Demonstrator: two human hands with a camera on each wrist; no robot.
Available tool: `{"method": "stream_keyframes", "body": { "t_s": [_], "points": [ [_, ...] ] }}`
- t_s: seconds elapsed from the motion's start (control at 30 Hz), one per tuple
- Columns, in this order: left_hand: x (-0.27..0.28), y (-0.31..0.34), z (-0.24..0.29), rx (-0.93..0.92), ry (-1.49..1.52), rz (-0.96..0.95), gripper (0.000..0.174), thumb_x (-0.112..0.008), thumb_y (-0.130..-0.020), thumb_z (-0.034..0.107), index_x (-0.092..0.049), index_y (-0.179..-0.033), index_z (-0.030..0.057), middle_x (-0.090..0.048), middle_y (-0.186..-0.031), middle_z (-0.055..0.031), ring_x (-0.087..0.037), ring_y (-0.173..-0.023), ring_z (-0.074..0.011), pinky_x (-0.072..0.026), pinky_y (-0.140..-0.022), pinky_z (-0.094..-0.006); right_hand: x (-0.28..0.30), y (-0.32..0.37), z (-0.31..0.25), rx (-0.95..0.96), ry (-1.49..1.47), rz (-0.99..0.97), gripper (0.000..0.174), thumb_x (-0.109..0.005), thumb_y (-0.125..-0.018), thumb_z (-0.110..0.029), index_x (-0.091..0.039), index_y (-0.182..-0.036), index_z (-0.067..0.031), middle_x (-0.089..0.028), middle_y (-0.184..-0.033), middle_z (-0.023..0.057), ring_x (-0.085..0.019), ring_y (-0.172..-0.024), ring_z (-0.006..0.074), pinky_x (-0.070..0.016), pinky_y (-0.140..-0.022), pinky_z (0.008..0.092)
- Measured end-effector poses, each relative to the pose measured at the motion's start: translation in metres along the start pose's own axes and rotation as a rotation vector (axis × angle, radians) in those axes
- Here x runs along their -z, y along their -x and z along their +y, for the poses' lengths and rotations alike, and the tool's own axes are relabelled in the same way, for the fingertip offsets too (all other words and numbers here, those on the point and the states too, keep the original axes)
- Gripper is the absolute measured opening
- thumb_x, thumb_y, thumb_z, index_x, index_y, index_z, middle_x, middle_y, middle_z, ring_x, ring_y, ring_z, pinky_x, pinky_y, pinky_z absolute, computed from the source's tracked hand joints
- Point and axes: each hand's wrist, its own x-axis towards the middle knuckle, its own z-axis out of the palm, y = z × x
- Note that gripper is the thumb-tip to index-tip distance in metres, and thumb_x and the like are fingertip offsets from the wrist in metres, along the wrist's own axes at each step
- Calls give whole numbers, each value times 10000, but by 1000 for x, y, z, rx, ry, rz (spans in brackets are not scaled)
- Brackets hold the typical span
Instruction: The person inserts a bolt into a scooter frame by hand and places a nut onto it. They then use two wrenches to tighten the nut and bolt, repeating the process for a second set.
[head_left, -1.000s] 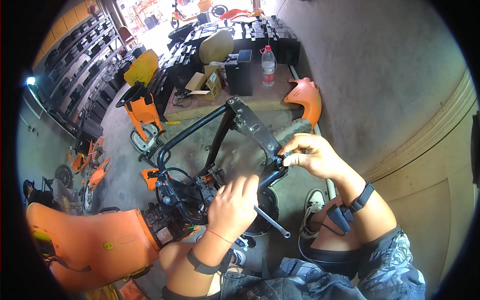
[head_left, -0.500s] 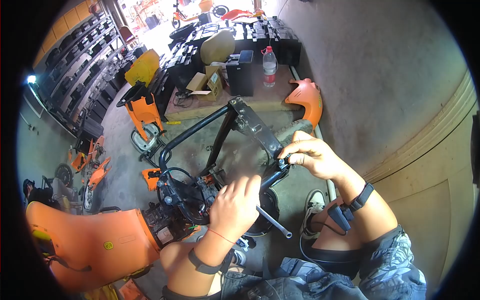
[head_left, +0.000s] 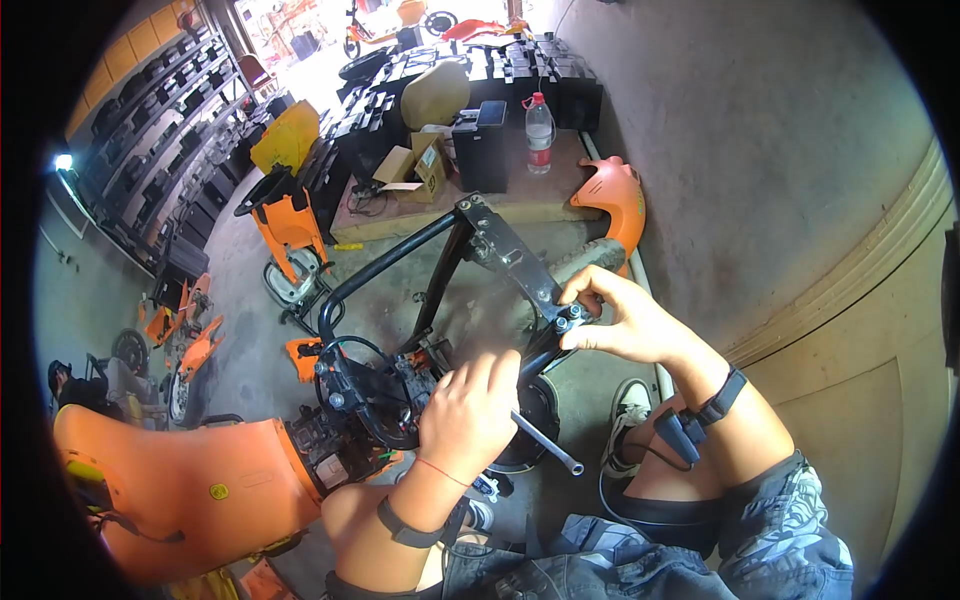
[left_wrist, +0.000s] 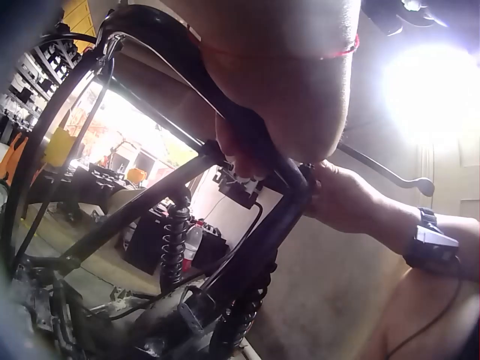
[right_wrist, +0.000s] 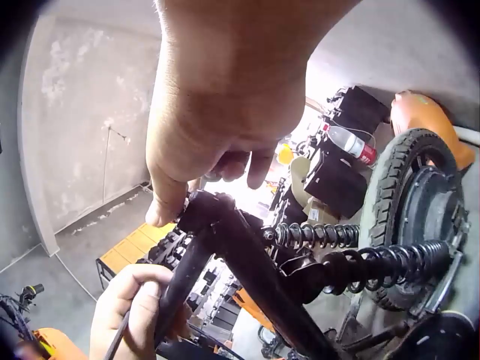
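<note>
In the head view a black scooter frame stands upright before me. My right hand is at its near right corner, thumb and forefinger curved around small silver bolts. My left hand grips a long silver socket wrench, whose socket end points down to the right. The right wrist view shows the left hand's thumb and fingers around the wrench shaft, close beside the frame tube. The right thumb is right at the end of the frame.
A wheel and coil spring shocks sit below the frame. An orange body panel lies at the left. Behind are a cardboard box, a water bottle and an orange fender. A wall rises at the right.
My right thumb and forefinger have spread wider apart around the bolts, with the thumb lower, so the bolt heads show more. The left hand and the wrench have stayed nearly still.
</note>
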Motion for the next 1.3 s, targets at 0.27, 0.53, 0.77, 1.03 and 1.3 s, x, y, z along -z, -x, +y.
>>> {"method": "stream_keyframes", "body": {
  "t_s": [0.27, 0.53, 0.77, 1.03, 1.3],
  "points": [
    [1, -1, 0, -3, -3, 6, 343, -660, -830, 52, -602, -1167, 49, -618, -911, -117, -659, -846, -320, -539, -764, -424, -2, 0, 0, -15, -60, 65, 272, -859, -836, -208, -696, -993, -58, -580, -865, -3, -478, -755, 106, -418, -691, 270],
    [1, 0, 0, -11, -1, 14, 341, -657, -835, 57, -603, -1171, 48, -616, -906, -115, -661, -840, -318, -539, -757, -422, 5, -1, 0, 12, -69, 19, 225, -796, -882, -157, -769, -1072, -40, -634, -896, 31, -591, -820, 133, -483, -756, 291],
    [1, 0, 0, -10, -3, -6, 353, -657, -830, 56, -600, -1179, 48, -620, -915, -117, -662, -843, -318, -537, -755, -423, 8, -2, 0, 85, -10, -37, 182, -717, -949, -140, -758, -1097, -43, -626, -888, 48, -598, -846, 167, -486, -786, 307],
    [0, 0, 0, -6, -3, 8, 343, -658, -825, 54, -610, -1165, 47, -626, -914, -115, -665, -849, -316, -539, -759, -424, 4, -1, -6, -41, -31, -38, 439, -854, -855, -291, -644, -1174, -76, -407, -753, -44, -387, -709, 91, -369, -650, 267],
    [1, -1, 0, -3, -6, 4, 333, -658, -822, 44, -609, -1151, 45, -627, -904, -116, -667, -839, -323, -542, -759, -424, 0, 0, 0, -39, -68, 37, 221, -812, -897, -179, -684, -1025, -51, -424, -706, -56, -396, -673, 70, -381, -630, 263]
  ]
}}
